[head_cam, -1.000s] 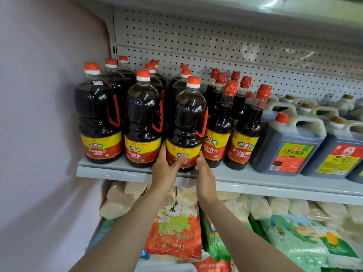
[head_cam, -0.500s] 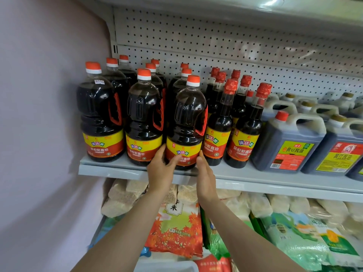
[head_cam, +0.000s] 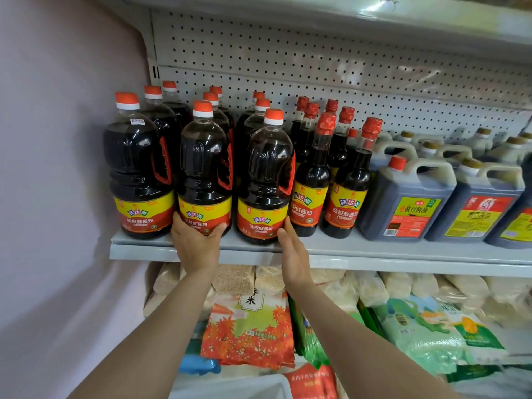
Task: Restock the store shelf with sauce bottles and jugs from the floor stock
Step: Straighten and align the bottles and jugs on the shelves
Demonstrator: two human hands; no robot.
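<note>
- Since the earlier frame, the left hand (head_cam: 198, 246) has moved from the third big bottle (head_cam: 263, 180) to the middle big bottle (head_cam: 205, 171), at centre left of the frame.
- Left hand grips this bottle's base, thumb under the label.
- Right hand (head_cam: 293, 250) is flat with straight fingers, touching the third bottle's right side (low, near the label).
- Both bottles stand upright on the shelf (head_cam: 374, 254).
</note>
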